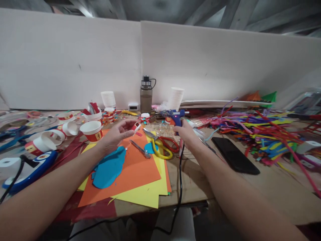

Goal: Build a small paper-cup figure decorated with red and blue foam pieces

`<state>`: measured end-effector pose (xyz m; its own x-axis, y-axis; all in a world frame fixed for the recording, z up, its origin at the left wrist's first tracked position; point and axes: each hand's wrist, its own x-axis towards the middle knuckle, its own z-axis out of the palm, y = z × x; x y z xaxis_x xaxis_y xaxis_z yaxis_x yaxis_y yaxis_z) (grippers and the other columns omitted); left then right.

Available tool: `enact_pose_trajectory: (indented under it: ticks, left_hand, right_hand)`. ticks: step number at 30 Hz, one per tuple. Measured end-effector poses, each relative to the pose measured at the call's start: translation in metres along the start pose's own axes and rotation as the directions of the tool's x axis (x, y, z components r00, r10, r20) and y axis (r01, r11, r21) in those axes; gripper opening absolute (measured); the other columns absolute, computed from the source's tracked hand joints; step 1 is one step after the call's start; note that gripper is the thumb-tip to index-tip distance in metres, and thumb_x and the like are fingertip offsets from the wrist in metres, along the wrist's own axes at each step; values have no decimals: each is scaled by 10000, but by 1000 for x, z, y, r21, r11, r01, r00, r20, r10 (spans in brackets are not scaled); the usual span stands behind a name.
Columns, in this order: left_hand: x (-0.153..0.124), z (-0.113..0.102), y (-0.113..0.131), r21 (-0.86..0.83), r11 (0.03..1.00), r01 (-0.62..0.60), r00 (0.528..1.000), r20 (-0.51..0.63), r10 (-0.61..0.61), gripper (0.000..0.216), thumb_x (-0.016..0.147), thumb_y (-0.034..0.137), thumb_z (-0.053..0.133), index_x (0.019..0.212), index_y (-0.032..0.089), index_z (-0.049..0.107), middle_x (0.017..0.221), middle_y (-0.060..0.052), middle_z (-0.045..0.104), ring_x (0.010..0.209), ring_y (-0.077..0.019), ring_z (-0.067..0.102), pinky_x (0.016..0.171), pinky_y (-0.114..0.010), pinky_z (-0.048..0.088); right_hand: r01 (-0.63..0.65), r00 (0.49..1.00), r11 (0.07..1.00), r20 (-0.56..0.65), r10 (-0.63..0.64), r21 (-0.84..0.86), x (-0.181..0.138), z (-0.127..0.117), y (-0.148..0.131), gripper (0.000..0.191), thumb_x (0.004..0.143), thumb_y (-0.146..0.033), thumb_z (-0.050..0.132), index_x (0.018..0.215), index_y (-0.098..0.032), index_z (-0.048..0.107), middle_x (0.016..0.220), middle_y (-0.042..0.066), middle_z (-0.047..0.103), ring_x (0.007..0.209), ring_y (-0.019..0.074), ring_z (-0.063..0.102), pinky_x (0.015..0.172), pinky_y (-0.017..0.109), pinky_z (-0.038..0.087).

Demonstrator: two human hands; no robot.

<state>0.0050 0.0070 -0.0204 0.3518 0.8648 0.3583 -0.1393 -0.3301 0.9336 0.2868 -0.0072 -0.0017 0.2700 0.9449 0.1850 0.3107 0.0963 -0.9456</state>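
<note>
My right hand (185,130) grips a blue hot glue gun (177,115) by its handle, nozzle toward the left, a small red light showing on its body. From the handle a black cord (181,177) runs down past the table edge. Between the fingertips of my left hand (116,134) is a small red and white paper cup piece (136,126). Below lie orange paper (140,170), yellow paper (140,195) and a cut blue paper shape (110,170). A craft knife (140,149) rests on the orange sheet, beside yellow-handled scissors (162,151) and red-handled scissors (173,142).
Paper cups (91,130) and cut cup pieces crowd the left side. A water bottle (146,95) and a stack of white cups (176,97) stand near the white wall panel (225,63). To the right are a black phone (234,155) and a heap of coloured pipe cleaners (260,129).
</note>
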Motion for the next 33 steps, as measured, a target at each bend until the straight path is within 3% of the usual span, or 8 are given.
enact_pose_trajectory:
  ticks: [5,8,11,16,19,21,24,33]
  left_hand:
    - [-8,-5,12,329,942,-70,997,62,53,581,706,349,789,1236,227,585,1275,-101,618,1177,-241,581,1015,-399,461]
    - [-10,-2,20,612,784,-100,993,13,117,641,661,343,822,1238,218,576,1271,-95,625,1176,-246,580,1032,-422,441]
    - [-10,0,23,734,670,-113,989,19,146,645,677,331,811,1260,224,556,1304,-93,613,1222,-253,555,1038,-423,431]
    - [-11,0,22,797,598,-89,989,0,148,715,667,338,820,1310,260,516,1294,-79,624,1209,-264,566,1033,-449,414]
    - [-12,1,22,806,583,-99,990,22,138,711,693,331,802,1334,273,500,1309,-73,615,1209,-262,565,1021,-442,420]
    - [-13,2,23,818,567,-99,991,32,127,714,701,321,798,1345,276,495,1313,-71,612,1221,-267,555,1018,-445,421]
    - [-14,5,23,835,543,-89,993,29,118,722,693,321,803,1346,265,501,1323,-77,603,1248,-282,530,1030,-455,411]
    - [-16,6,20,846,522,-109,991,49,127,678,727,294,763,1349,250,497,1338,-85,587,1268,-283,503,1049,-468,387]
  right_hand:
    - [49,985,972,148,-85,232,-10,7,-9,389,597,-194,643,964,-208,515,767,-43,557,654,120,504,580,254,439]
    - [98,965,955,207,-160,281,-14,3,-17,388,626,-230,705,970,-216,527,786,-43,584,630,103,494,586,243,429]
    - [109,938,958,292,-188,265,-16,-2,-18,361,694,-303,700,1006,-219,539,778,-35,591,603,102,483,567,243,407]
    - [140,895,975,398,-200,175,-19,-5,-12,403,774,-357,673,1138,-232,552,855,-9,625,635,121,504,552,247,413]
    - [188,884,973,410,-227,134,-22,-3,-11,427,794,-357,666,1192,-250,554,1050,16,653,879,179,600,756,303,504]
    - [220,873,968,419,-251,123,-23,-2,-12,464,804,-358,658,1242,-263,537,1225,24,621,1096,222,577,943,365,476]
    - [260,858,961,435,-273,91,-24,-1,-13,519,817,-365,640,1307,-262,500,1342,30,566,1225,250,519,1075,418,386]
    - [412,838,901,445,-316,-136,-23,-1,-12,505,833,-409,599,1292,-216,519,1313,72,572,1188,290,518,1053,456,377]
